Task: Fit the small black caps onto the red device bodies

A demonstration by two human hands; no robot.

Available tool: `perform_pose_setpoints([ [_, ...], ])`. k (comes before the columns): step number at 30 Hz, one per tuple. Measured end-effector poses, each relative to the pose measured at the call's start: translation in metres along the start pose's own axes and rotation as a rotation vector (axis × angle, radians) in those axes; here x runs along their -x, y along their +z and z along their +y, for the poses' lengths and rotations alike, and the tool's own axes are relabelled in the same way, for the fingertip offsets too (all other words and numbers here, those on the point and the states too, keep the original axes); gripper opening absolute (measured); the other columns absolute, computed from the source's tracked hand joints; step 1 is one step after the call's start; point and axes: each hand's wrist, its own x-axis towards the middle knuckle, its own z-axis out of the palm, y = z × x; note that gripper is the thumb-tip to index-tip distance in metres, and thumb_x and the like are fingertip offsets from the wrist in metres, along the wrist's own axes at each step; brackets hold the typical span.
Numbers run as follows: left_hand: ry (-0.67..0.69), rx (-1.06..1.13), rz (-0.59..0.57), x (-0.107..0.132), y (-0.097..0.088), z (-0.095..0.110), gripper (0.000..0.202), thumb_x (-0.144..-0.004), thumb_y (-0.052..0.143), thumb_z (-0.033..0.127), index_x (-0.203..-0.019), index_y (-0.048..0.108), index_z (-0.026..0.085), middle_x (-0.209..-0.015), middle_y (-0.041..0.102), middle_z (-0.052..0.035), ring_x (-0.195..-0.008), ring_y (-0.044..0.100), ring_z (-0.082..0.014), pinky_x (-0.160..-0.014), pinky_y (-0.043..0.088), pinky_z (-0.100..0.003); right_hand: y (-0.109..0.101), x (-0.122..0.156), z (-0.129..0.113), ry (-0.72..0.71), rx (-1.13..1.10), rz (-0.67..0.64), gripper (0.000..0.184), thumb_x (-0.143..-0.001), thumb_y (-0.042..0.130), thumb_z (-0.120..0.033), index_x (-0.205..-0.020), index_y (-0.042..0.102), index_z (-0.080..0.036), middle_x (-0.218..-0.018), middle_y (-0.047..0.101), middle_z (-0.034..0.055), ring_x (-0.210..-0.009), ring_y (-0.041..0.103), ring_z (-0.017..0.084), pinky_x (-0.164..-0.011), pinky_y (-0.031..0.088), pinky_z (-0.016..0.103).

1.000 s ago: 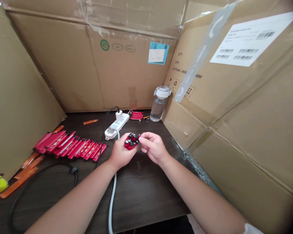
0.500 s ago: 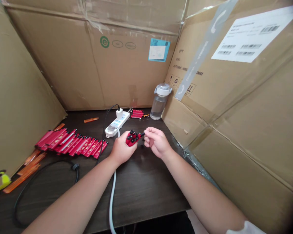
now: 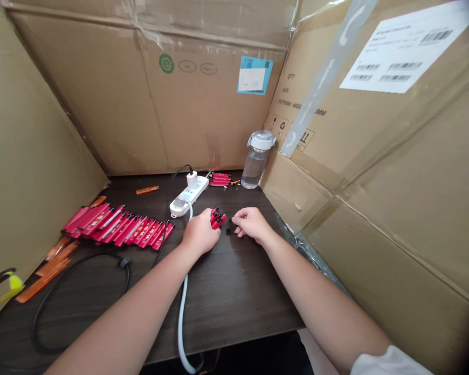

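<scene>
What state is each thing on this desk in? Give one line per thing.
Left hand: closed on a small red bundle.
Right hand: open, beside small black pieces.
Power strip: lying flat, with a white plug inserted.
Water bottle: upright, lid on.
Red lighters: lying overlapped in a row.
Black cable: lying looped.
</scene>
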Motion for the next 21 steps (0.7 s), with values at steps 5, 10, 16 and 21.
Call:
perform_pose_setpoints([
  [5, 0.041, 0.183, 0.067, -0.01, 0.011, -0.003, 0.017, -0.062, 0.067, 0.024, -0.078, 0.059, 0.022, -0.07, 0.066, -0.0055, -0.064, 0.059, -0.0209, -0.055, 0.035, -0.026, 0.0, -0.005, 0.007, -0.041, -0.087, 0.019, 0.023, -0.064, 0.078, -0.015, -0.064, 0.055, -0.015, -0.038, 0.057, -0.0004, -0.034, 0.057, 0.015, -0.03, 0.047, 0.02],
  [10, 0.075, 0.477, 0.066, -0.013, 0.013, -0.006, 0.024, -0.056, 0.075, 0.029, -0.067, 0.057, 0.019, -0.062, 0.062, -0.0012, -0.054, 0.052, -0.0145, -0.051, 0.033, -0.024, -0.005, -0.008, 0.009, -0.114, -0.068, 0.011, 0.02, -0.067, 0.076, -0.02, -0.062, 0.057, -0.015, -0.038, 0.057, -0.0004, -0.03, 0.054, 0.012, -0.028, 0.042, 0.017],
  [16, 0.015, 0.602, 0.11, -0.003, -0.001, -0.007, 0.027, -0.058, 0.074, 0.025, -0.08, 0.059, 0.016, -0.075, 0.067, -0.0024, -0.068, 0.06, -0.0169, -0.065, 0.045, -0.028, -0.007, 0.004, -0.005, -0.321, 0.124, 0.108, 0.014, -0.073, 0.067, -0.028, -0.069, 0.062, -0.016, -0.046, 0.056, -0.0028, -0.034, 0.049, 0.009, -0.035, 0.037, 0.019],
  [21, 0.002, 0.761, 0.217, -0.001, -0.002, -0.01, 0.028, -0.058, 0.076, 0.027, -0.077, 0.058, 0.015, -0.071, 0.064, -0.0008, -0.064, 0.059, -0.0143, -0.064, 0.047, -0.028, -0.001, 0.024, -0.014, -0.575, 0.362, -0.171, 0.017, -0.078, 0.062, -0.033, -0.081, 0.068, -0.016, -0.075, 0.064, 0.0025, -0.05, 0.05, 0.008, -0.051, 0.042, 0.023],
])
